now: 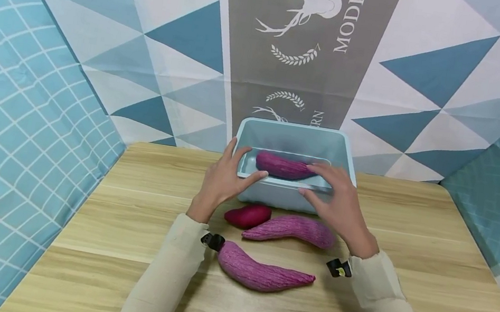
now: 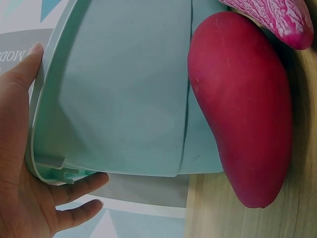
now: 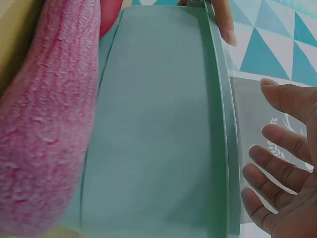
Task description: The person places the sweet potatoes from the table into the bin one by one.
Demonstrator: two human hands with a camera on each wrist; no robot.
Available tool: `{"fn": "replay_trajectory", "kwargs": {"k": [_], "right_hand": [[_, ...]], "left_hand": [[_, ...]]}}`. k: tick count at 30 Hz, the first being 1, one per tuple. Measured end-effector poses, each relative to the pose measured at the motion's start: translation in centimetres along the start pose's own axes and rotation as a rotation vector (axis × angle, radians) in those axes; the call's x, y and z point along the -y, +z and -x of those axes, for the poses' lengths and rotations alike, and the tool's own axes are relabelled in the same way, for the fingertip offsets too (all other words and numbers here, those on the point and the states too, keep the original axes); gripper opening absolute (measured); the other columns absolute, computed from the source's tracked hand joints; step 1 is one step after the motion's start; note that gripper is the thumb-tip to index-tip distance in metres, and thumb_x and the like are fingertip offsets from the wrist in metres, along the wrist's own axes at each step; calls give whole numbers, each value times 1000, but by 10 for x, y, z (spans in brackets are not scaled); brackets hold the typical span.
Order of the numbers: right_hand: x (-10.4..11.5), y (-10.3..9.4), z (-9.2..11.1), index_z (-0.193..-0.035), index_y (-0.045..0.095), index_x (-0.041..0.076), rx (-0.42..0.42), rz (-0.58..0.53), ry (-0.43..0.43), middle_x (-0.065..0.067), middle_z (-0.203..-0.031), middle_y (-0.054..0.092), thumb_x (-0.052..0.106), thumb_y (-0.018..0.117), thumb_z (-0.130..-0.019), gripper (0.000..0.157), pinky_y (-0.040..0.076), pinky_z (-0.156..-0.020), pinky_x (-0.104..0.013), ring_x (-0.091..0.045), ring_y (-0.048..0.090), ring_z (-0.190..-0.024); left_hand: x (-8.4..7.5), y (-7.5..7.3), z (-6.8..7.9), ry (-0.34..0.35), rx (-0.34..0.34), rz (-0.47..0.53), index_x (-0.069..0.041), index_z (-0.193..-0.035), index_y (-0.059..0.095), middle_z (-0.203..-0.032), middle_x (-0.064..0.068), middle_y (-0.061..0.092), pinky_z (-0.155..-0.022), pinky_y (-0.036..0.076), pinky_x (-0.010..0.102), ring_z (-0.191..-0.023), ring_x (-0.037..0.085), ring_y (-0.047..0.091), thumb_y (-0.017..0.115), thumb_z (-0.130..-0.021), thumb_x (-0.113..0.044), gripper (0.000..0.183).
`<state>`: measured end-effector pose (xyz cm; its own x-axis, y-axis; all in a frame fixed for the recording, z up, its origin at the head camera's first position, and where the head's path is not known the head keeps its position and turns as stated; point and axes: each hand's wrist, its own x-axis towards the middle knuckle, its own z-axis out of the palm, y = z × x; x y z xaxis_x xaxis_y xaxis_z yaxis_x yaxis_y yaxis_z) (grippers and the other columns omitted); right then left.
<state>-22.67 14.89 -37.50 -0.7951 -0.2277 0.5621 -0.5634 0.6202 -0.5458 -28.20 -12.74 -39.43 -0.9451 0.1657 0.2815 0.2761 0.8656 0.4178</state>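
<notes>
A light blue plastic box (image 1: 284, 196) stands at the back of the table with a purple sweet potato (image 1: 280, 165) lying inside. My left hand (image 1: 223, 176) is at the box's left front corner, its fingers outside the end wall and its thumb over the front rim. Spread above the right part of the box, my right hand (image 1: 337, 197) has its index fingertip at the thin end of that sweet potato; contact is unclear. The right wrist view shows no object between the fingers of the right hand (image 3: 292, 163).
Before the box lie a smaller smooth red sweet potato (image 1: 248, 216) and a wrinkled purple sweet potato (image 1: 292, 229). Closer to me, another long purple one (image 1: 260, 272) lies between my forearms on the wooden table (image 1: 122, 244). Patterned cloth (image 1: 188, 51) hangs behind the box.
</notes>
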Motion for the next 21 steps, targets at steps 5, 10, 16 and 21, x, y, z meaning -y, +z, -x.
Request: {"fn": "replay_trajectory", "kwargs": {"k": [5,10,16,21], "right_hand": [[3,-1,14,-129,67,10,-19,-2,-17,-13,-133,66,17,85,-81,51,42,-107,-56,-33,54,-127],[7,1,26,-127,68,7,-32,1,-49,-14,-130,68,14,85,-80,50,44,-103,-55,-33,56,-123],[8,3,40,-123,70,9,-19,-10,-21,-9,-124,71,15,86,-80,46,46,-102,-51,-28,59,-120],[2,7,50,-124,70,10,-7,-24,-11,-8,-124,71,13,86,-79,48,48,-101,-46,-26,60,-119]], "left_hand": [[-1,0,0,-9,3,1,-28,-151,43,-170,9,17,-76,56,51,-114,41,67,53,-86,-78,82],[0,0,0,-7,9,4,-28,-151,43,-171,8,16,-77,56,52,-116,41,66,47,-84,-84,88],[-1,-1,1,-14,19,16,-27,-151,44,-171,7,15,-80,56,54,-120,41,64,43,-82,-88,92],[-1,-1,1,-15,18,15,-26,-150,45,-171,8,15,-79,56,53,-119,41,65,46,-84,-85,89]]}}
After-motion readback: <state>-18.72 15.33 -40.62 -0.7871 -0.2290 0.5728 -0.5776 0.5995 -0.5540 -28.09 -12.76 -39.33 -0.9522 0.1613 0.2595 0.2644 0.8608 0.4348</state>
